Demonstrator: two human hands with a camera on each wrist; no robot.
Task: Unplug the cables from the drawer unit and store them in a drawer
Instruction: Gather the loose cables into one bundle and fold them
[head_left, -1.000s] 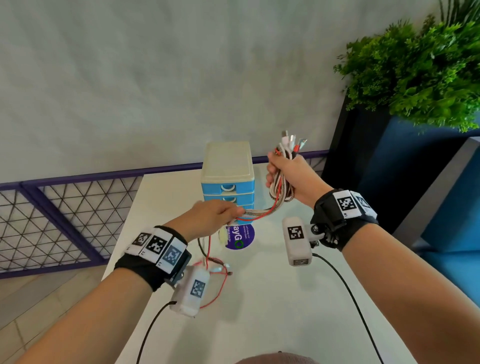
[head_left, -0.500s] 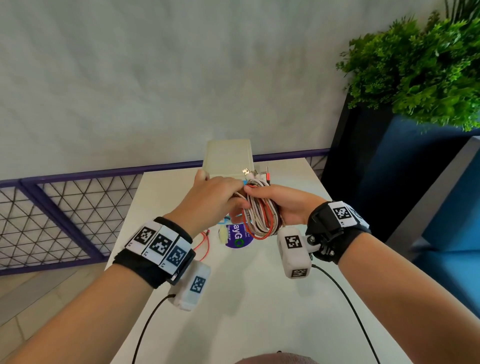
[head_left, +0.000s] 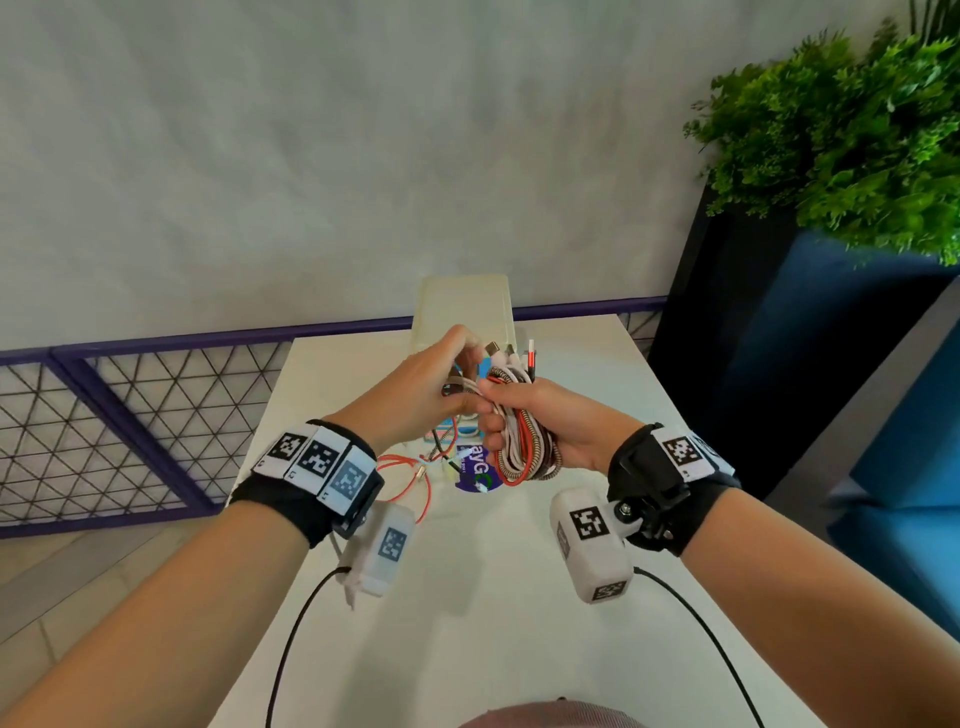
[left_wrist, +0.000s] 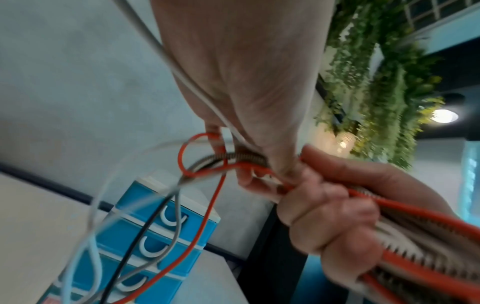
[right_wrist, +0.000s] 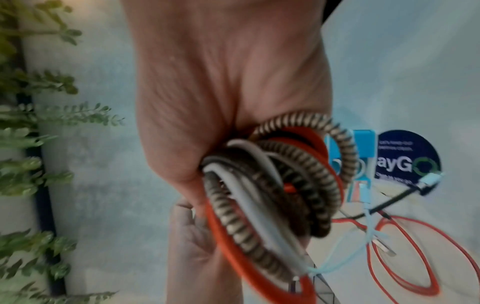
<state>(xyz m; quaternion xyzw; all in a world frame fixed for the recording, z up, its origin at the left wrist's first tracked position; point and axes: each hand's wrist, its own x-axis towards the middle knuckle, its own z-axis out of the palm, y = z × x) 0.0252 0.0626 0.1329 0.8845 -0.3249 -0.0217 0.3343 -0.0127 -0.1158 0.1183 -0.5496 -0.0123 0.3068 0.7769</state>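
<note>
My right hand (head_left: 524, 415) grips a coiled bundle of cables (head_left: 524, 447), red, white and braided, above the white table (head_left: 519, 597); plug ends (head_left: 511, 353) stick up from it. In the right wrist view the cable bundle (right_wrist: 272, 195) fills the palm. My left hand (head_left: 441, 379) pinches loose strands of the same cables right next to the right hand. The strands (left_wrist: 197, 216) hang down in front of the blue drawer unit (left_wrist: 161, 236), whose drawers look closed. Loose ends (head_left: 415, 473) trail onto the table. The drawer unit's cream top (head_left: 462, 306) shows behind the hands.
A round purple sticker (head_left: 475, 473) lies on the table under the bundle. A dark planter with a green plant (head_left: 841, 145) stands at the right. A purple mesh railing (head_left: 130, 415) runs behind and left of the table, against a grey wall.
My right hand came down from head height with the bundle. The left hand rose to meet it, pulling the loose cable length up off the table and over the coil.
</note>
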